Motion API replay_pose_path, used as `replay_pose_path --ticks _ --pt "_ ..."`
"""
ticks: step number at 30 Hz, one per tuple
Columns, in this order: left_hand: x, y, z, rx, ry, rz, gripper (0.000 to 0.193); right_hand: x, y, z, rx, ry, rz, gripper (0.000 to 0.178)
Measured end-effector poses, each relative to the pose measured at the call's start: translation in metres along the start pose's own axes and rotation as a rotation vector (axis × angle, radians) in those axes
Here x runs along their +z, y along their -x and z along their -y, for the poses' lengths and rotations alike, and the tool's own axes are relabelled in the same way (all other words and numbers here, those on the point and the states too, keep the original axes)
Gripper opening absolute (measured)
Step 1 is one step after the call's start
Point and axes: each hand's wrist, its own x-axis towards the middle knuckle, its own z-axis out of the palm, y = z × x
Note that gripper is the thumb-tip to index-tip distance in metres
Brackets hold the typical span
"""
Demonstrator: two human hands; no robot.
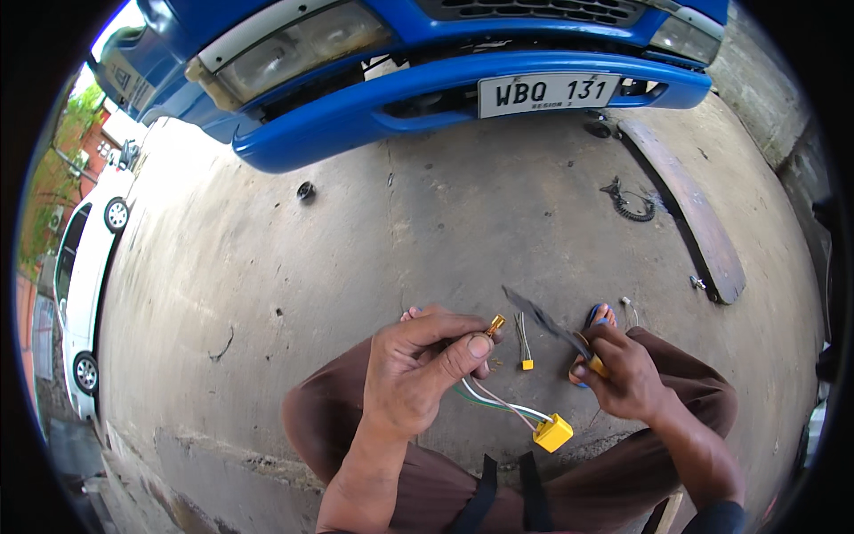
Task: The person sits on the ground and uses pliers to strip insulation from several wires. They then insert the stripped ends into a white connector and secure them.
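Note:
Between thumb and fingertips, my left hand (414,369) pinches a small brass terminal (496,324). White, green and brownish wires (507,405) run from beneath that hand to a yellow plug connector (553,433), which hangs in front of my lap. My right hand (627,372) is closed around the yellow-orange handle of a dark, pointed tool (547,322); whether it is a knife or pliers I cannot tell. The tool's tip points up and left, apart from the terminal. Beyond my hands, a second, smaller yellow connector (527,365) with wires lies on the concrete.
A blue truck's bumper (320,120) spans the far side. On the concrete floor (356,240) lie a black round part (306,191), a coiled black cable (633,209), a long plank-like panel (689,209) and a white connector (626,303). A white car (80,285) stands far left.

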Motion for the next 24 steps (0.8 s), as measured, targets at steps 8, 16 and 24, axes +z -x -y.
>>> replay_pose_path --ticks 8,16,24 --pt "-0.003 -0.001 0.017 -0.041 -0.034 0.008 0.025 0.014 0.006 -0.009 -0.202 0.127 -0.172 0.053" --pt "0.003 -0.002 0.022 -0.135 0.137 0.047 0.028 0.006 0.012 -0.012 -0.207 0.242 -0.216 0.051" --pt "0.004 -0.001 0.021 -0.107 0.031 0.055 0.028 0.002 0.016 -0.011 -0.164 0.267 -0.188 0.043"
